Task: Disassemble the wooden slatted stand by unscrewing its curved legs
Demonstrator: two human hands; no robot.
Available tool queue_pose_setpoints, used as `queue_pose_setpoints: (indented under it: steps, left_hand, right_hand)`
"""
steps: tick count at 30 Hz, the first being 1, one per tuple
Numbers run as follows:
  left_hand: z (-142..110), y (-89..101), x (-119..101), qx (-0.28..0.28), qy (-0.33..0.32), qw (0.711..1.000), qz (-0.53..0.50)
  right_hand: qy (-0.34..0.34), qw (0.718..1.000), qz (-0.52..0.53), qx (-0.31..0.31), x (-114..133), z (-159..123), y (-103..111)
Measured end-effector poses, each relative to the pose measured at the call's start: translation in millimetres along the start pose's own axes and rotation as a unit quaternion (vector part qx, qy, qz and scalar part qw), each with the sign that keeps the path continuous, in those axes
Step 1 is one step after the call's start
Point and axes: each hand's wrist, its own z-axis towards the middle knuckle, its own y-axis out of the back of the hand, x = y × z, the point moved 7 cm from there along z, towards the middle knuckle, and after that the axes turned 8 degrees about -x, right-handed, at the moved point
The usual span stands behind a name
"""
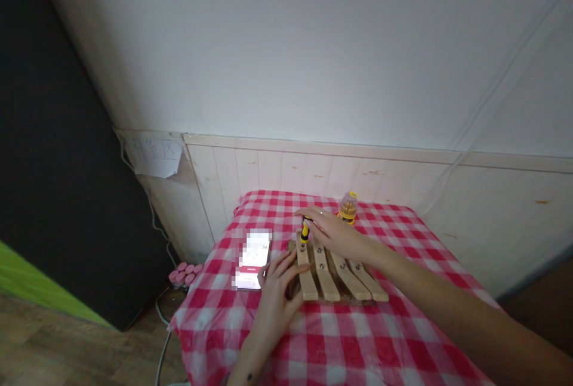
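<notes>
A small wooden slat rack (336,275) with metal screws lies on the red-and-white checked tablecloth (340,338). My right hand (333,232) reaches over its far end and is closed on a yellow-and-black screwdriver (305,232), which stands upright on the leftmost slat. My left hand (278,290) lies flat with fingers spread, pressing against the rack's left side. A phone (253,258) with a lit screen rests just left of that hand.
A yellow-and-clear bit holder (348,206) stands at the table's far edge behind my right hand. White wall panelling runs behind the table. A pink object (185,272) and cables lie on the wooden floor at the left, by a dark panel.
</notes>
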Motion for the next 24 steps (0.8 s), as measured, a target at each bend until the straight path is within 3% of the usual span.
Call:
queue_pose_setpoints:
  steps: [6,12,19,24]
  left_hand:
    - [0,-0.7,1,-0.002,0.0,1.0,-0.004]
    - [0,-2.0,3,0.001,0.0,1.0,-0.006]
    - [-2,-0.9,1,-0.002,-0.002,1.0,-0.008]
    - [-1,-1.0,0,0.009,0.002,1.0,-0.009]
  right_hand:
    - [-0.105,0.986,-0.129,-0.022,-3,-1,-4]
    - [-0.079,0.973,-0.215,-0.001,-2,12,-5]
    - [0.013,0.997,-0.068,0.024,4,9,-2]
    - [-0.072,0.997,0.03,-0.007,-5,3,11]
